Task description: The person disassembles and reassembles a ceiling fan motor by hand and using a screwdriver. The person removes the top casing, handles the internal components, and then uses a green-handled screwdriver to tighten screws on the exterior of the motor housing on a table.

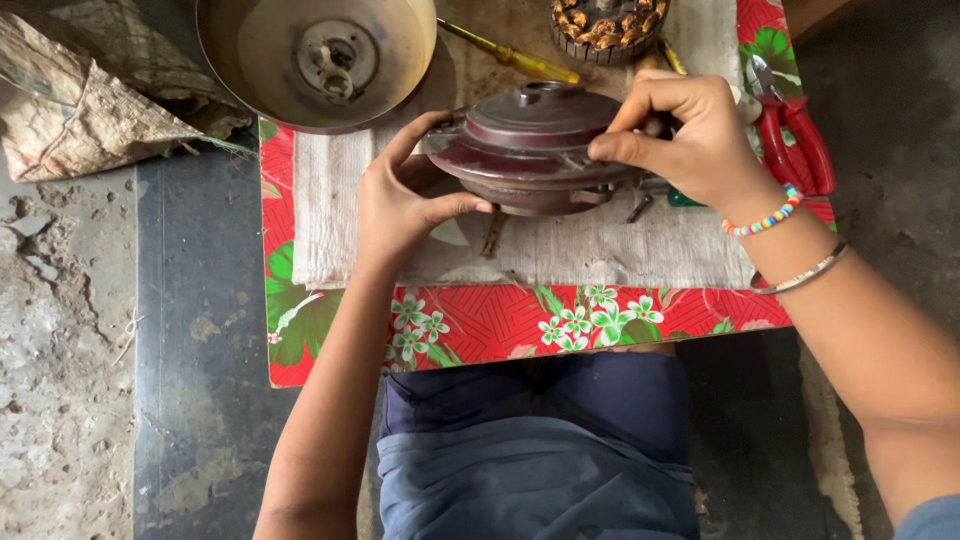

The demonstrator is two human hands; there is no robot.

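Note:
A round dark maroon metal housing [525, 140], like a fan motor casing, is held tilted just above a pale cloth [620, 245]. My left hand [405, 200] grips its left rim, thumb under the lower edge. My right hand [690, 130] pinches its right rim with the fingers curled over the top. A beaded bracelet and a thin metal bangle are on my right wrist.
A metal bowl-shaped cover [320, 60] lies at the back left. A copper-wound stator [608, 25] sits at the back, a yellow-handled screwdriver [515, 58] beside it. Red-handled pliers [795, 130] lie at the right. The cloth rests on a red floral mat [520, 325]. A crumpled sack [80, 110] lies far left.

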